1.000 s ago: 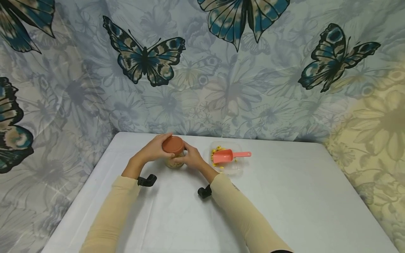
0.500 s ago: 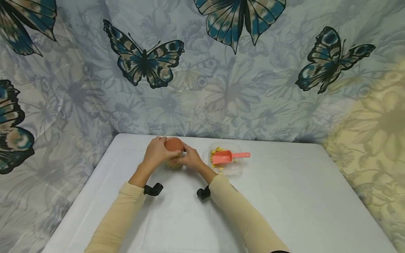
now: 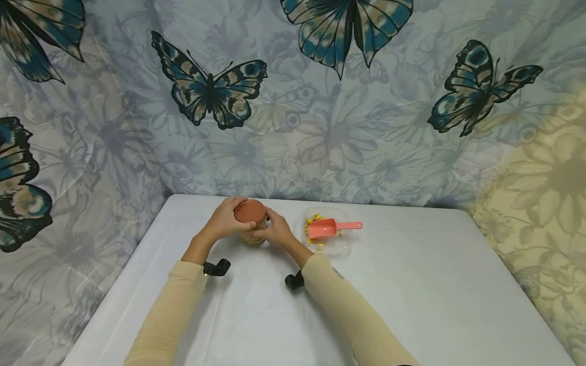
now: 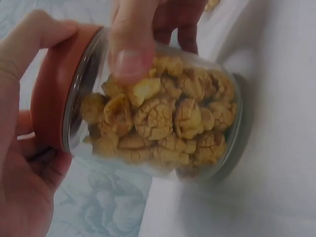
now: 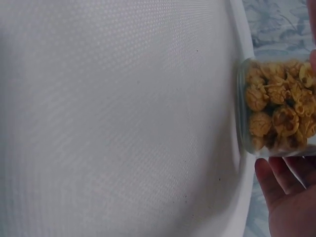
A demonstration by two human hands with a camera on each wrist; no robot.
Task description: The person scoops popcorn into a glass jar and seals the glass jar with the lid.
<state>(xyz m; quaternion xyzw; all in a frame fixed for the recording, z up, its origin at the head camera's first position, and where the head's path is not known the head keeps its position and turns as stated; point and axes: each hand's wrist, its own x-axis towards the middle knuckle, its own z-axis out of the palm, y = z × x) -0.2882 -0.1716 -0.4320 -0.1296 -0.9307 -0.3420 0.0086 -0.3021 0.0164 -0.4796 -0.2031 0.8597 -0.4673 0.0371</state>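
Note:
Near the back edge of the table stands a glass jar [image 4: 163, 113] filled with golden-brown popcorn, topped by a terracotta-coloured lid [image 3: 250, 211]. My left hand [image 3: 228, 218] grips the lid, its thumb on the near side and its fingers curled around the far side. Below it, on the right, my right hand [image 3: 276, 230] holds the jar's glass body; its thumb presses the glass in the left wrist view. The lid sits on the jar's mouth. In the right wrist view, the fingers [image 5: 281, 180] of my right hand lie along the jar's side.
Right of the jar, a clear plastic tub [image 3: 339, 248] contains several yellow pieces [image 3: 316, 217], with a coral-pink scoop [image 3: 322, 229] lying across it. A white cloth covers the table [image 3: 403, 295]. Behind it hangs a butterfly-patterned backdrop [image 3: 339, 142].
My left hand has turned on the lid, its wrist swinging right and toward me, then back left. The right hand and the jar have stayed in place.

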